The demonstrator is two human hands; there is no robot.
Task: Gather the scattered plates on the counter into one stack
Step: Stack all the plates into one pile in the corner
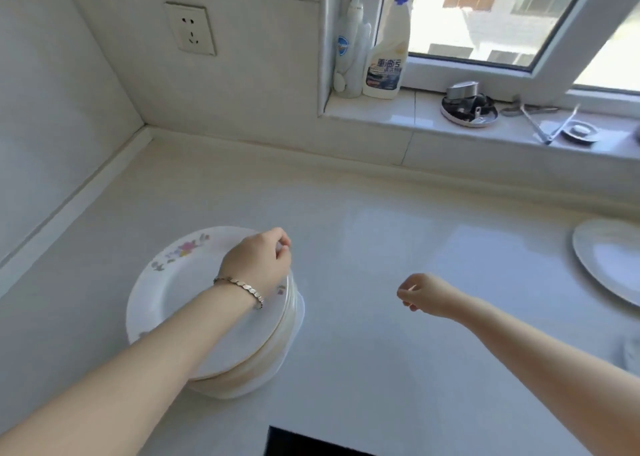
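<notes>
White counter [381, 247], set into a tiled wall corner, bears a stack of plates [180, 293] at near left, the topmost floral-patterned, a lone plate [609, 261] well apart at the right edge, and a dark panel [311, 445] at the near edge.

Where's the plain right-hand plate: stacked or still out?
Still out: the plain plate lies alone on the counter, apart from the stack the left hand holds.
</notes>
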